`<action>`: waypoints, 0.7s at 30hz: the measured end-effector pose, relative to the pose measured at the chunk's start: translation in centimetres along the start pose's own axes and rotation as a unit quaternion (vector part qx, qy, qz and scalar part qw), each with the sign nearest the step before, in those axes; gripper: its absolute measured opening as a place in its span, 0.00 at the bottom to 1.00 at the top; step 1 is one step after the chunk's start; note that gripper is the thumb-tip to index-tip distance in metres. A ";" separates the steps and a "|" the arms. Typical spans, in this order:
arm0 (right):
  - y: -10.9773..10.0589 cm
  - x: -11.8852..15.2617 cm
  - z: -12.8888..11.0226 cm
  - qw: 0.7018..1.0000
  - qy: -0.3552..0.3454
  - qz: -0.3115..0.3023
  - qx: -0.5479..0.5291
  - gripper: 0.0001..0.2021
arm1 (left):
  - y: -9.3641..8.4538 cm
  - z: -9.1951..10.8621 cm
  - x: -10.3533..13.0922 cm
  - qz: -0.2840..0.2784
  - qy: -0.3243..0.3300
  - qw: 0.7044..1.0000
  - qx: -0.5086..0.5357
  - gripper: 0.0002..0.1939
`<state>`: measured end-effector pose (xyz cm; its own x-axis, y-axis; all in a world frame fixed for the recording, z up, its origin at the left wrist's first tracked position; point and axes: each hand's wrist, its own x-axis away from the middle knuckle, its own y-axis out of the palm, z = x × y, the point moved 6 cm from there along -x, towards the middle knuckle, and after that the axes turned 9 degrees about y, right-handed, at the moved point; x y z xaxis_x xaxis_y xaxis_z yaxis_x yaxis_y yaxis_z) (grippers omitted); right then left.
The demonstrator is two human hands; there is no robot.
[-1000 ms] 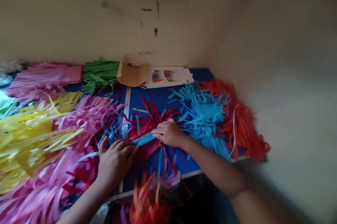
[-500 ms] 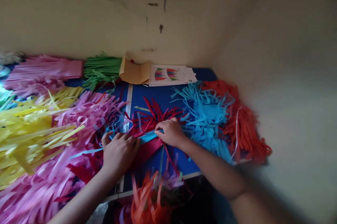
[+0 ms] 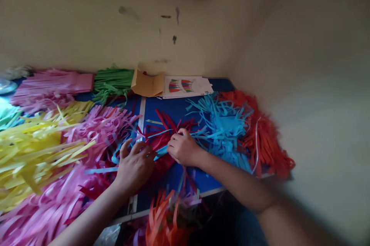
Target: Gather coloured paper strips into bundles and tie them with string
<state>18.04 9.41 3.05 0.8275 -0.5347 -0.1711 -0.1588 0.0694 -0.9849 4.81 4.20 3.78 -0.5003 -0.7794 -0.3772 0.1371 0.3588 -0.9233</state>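
Fringed dark red paper (image 3: pixel 164 167) lies on the blue table, its strips spreading beyond my hands. A light blue strip (image 3: pixel 160 153) runs across it between them. My left hand (image 3: pixel 137 165) rests over the left end of the blue strip, fingers bent and somewhat apart; its fingertips are partly hidden. My right hand (image 3: pixel 182 147) has its fingers closed on the right part of the blue strip, thumb side toward my left hand. Loose blue strips stick out left of my left hand.
Yellow (image 3: pixel 34 153), pink (image 3: pixel 58 203) and green (image 3: pixel 114 80) fringes lie left. Blue (image 3: pixel 228 130) and red-orange (image 3: pixel 267 146) fringes lie right. Behind are a brown envelope (image 3: pixel 148 83) and a printed sheet (image 3: pixel 187 85). Orange strips (image 3: pixel 164 219) hang at the front edge.
The view has tilted up slightly, showing a ledge on the wall. My left hand's fingers have lifted and spread a little. My right hand has shifted slightly left, its fingers curled in more.
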 end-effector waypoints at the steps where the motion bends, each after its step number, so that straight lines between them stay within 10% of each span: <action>1: 0.3 -0.2 0.1 1.000 -0.005 -0.004 0.010 0.10 | -0.1 0.1 -0.2 0.003 -0.004 1.000 0.004 0.09; 14: 0.2 -0.3 -1.5 0.998 -0.009 0.063 0.009 0.10 | 0.1 1.0 1.4 0.026 0.032 0.999 -0.035 0.13; 21: 2.0 2.1 2.0 0.995 -0.003 0.055 -0.084 0.07 | 0.8 0.4 4.0 0.002 0.038 0.999 0.035 0.15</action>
<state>20.59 10.14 0.68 0.8036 -0.5265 -0.2774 -0.3347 -0.0145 -0.9422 3.29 1.18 1.49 -0.5631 -0.7357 -0.3764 0.1979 0.3222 -0.9257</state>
